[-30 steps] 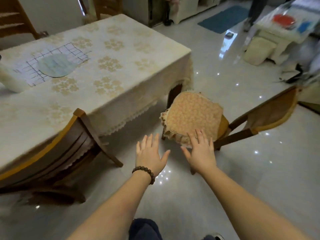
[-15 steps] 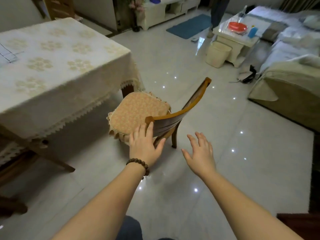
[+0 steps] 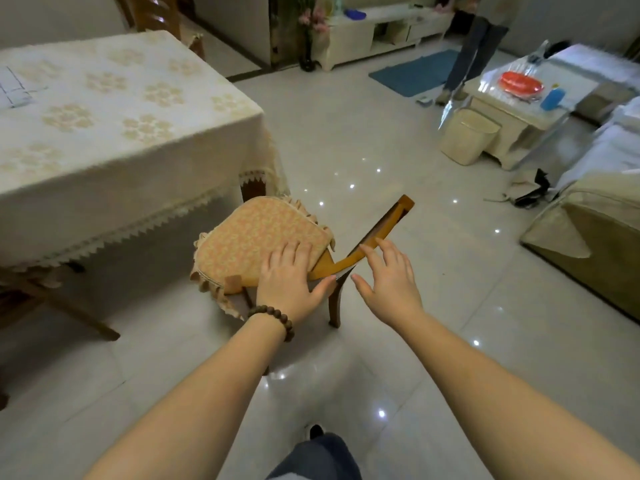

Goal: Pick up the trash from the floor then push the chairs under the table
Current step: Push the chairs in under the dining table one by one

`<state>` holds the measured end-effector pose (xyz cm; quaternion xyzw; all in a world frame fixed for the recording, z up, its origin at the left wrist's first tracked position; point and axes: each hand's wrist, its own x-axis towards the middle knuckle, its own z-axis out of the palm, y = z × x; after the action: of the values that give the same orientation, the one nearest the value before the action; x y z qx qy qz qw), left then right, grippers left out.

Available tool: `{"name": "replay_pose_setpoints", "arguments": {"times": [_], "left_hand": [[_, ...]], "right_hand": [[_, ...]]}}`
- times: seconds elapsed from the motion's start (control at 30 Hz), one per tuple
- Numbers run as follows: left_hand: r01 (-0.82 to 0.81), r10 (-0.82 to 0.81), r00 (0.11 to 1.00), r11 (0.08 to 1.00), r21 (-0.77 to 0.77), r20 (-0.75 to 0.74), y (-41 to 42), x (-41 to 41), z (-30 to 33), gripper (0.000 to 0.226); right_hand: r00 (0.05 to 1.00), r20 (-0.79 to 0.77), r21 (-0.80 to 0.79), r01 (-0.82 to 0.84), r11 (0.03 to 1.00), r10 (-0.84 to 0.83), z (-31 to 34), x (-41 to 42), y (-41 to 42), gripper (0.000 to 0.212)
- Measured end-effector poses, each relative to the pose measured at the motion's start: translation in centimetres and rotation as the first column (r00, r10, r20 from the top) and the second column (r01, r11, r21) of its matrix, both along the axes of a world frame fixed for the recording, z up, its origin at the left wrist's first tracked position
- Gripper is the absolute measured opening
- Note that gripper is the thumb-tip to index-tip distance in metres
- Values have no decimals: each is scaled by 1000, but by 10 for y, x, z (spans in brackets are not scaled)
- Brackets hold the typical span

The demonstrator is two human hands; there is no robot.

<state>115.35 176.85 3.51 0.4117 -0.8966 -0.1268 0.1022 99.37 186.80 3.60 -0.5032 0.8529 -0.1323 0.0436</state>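
At frame centre I see the wooden chair (image 3: 377, 233), its orange seat cushion (image 3: 256, 237) just beside the corner of the cloth-covered table (image 3: 114, 133) at upper left. My left hand (image 3: 287, 282) lies over the backrest rail, fingers relaxed, thumb underneath. My right hand (image 3: 388, 278) is released, fingertips touching the rail.

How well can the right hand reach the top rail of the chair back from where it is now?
Probably yes. The right hand is open, its fingertips at or just above the chair back, and nothing lies between them. The left hand is farther along the same rail, leaving that part free.
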Motion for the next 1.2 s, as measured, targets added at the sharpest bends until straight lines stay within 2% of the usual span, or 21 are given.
{"name": "replay_pose_setpoints", "arguments": {"times": [0.1,0.2,0.3,0.43,0.5,0.57,0.63,0.7,0.8,1.2], "left_hand": [[-86,81,994,994,72,72,-13,-23,-7,76],[-175,164,969,984,40,187,-16,-34,-7,79],[-192,185,939,981,-4,289,-13,-38,-7,89],[-189,159,894,981,31,418,-13,-39,-10,99],[-203,168,868,979,24,466,-13,-42,-11,83],[-237,212,841,971,-13,498,-12,-48,-11,58],[-304,275,803,952,-32,529,-11,-53,-12,46],[-319,288,773,947,-45,566,-13,-54,-14,46],[-333,298,748,941,-54,593,-11,-58,-15,48],[-481,432,672,872,-89,602,-4,-74,-9,50]], "right_hand": [[993,-17,59,-114,992,115,0,-37,-15,62],[976,-37,100,-210,973,214,1,-69,-30,69],[931,-73,171,-342,924,358,1,-94,-45,79],[788,-138,313,-540,781,600,-2,-119,-77,90],[692,-148,417,-605,679,707,-4,-126,-93,91],[630,-143,493,-624,607,763,-4,-129,-103,85],[574,-158,484,-664,570,804,-5,-133,-106,66],[526,-187,446,-707,549,829,-5,-134,-106,39],[466,-164,434,-757,488,869,-4,-139,-108,21],[259,-178,418,-854,311,950,1,-150,-157,25]]}}
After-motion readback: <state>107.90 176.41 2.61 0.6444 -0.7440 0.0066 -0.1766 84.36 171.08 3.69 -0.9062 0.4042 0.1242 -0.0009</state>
